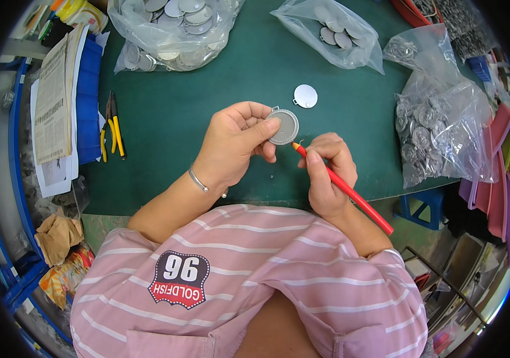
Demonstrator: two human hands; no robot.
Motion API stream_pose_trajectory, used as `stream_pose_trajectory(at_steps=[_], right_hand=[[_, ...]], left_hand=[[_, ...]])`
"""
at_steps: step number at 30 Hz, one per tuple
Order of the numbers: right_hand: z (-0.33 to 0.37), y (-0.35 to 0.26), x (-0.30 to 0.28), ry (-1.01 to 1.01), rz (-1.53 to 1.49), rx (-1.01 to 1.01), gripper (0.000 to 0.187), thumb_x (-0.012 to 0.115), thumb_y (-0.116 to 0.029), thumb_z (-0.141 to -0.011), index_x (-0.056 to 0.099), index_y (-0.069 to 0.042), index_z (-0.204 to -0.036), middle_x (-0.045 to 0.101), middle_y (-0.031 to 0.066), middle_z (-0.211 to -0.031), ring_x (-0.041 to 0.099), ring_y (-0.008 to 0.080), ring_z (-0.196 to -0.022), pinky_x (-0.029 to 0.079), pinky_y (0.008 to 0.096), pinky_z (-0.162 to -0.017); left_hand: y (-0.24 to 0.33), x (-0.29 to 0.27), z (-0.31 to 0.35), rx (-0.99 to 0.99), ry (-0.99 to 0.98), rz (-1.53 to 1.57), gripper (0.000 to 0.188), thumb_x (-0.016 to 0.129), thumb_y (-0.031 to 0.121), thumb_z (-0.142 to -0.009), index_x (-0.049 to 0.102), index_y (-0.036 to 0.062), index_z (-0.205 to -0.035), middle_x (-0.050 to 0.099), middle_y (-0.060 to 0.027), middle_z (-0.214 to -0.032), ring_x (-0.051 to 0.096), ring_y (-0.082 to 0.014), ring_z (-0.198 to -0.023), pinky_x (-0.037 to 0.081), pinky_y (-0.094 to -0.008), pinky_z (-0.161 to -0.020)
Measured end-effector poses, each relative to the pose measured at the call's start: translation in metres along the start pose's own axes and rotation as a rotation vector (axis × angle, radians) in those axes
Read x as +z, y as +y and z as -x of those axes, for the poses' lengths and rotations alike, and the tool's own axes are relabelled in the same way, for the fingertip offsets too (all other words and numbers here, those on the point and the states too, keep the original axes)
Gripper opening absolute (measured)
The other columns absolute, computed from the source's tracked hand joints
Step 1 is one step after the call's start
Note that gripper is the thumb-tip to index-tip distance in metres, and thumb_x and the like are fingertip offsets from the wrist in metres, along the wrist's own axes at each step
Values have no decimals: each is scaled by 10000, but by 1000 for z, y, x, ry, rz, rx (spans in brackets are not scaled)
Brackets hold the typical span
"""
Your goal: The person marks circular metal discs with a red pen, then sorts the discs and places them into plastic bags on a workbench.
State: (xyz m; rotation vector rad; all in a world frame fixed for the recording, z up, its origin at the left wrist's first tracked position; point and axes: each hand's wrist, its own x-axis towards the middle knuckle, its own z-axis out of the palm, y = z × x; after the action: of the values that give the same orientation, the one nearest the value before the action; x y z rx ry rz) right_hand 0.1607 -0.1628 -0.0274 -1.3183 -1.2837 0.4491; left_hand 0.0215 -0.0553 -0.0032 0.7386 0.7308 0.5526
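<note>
Between the thumb and fingers of my left hand is a round grey metal pendant with a small loop at its top and a textured face inside a raised rim. My right hand is closed round a thick red pencil, whose tip points at the pendant's lower right edge. Whether the tip touches the rim I cannot tell. Just beyond the hands, a smooth silver metal disc with a small loop lies flat on the green table.
Clear plastic bags of metal discs, one large and one smaller, lie at the back. A bag of round metal pieces is on the right. Yellow-handled pliers lie left, beside a blue tray with papers.
</note>
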Motion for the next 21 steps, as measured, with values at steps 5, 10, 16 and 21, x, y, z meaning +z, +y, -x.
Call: stream_pose_trajectory(at_steps=[5, 10, 16, 21], right_hand=[[-3, -2, 0, 42, -48, -124, 72, 543, 14, -774, 501, -40, -795, 576, 53, -674, 515, 186, -619, 378, 330, -676], [-6, -3, 1, 26, -25, -190, 85, 548, 23, -763, 506, -39, -804, 578, 58, -677, 524, 194, -623, 377, 337, -670], [-3, 0, 2, -33, 72, -142, 98, 555, 32, -748, 504, -37, -796, 577, 65, -681, 521, 195, -619, 377, 335, -671], [-2, -1, 2, 34, -14, -153, 96, 557, 29, -750, 507, -34, -802, 577, 64, -679, 519, 193, -615, 377, 335, -674]], left_hand=[[2, 0, -2, 12, 24, -63, 176, 605, 77, -822, 526, -47, -919, 615, -100, -755, 555, -93, -523, 485, -219, -476], [-1, 0, 0, 4, 17, -80, 167, 601, 86, -825, 528, -32, -919, 615, -104, -766, 545, -91, -522, 489, -228, -475], [3, 4, 2, 24, 1, -12, 175, 603, 67, -822, 517, -54, -915, 609, -98, -753, 564, -99, -529, 485, -216, -474], [1, 4, 1, 19, 36, -48, 158, 603, 71, -821, 509, -25, -904, 606, -102, -753, 553, -101, -519, 487, -231, -473]])
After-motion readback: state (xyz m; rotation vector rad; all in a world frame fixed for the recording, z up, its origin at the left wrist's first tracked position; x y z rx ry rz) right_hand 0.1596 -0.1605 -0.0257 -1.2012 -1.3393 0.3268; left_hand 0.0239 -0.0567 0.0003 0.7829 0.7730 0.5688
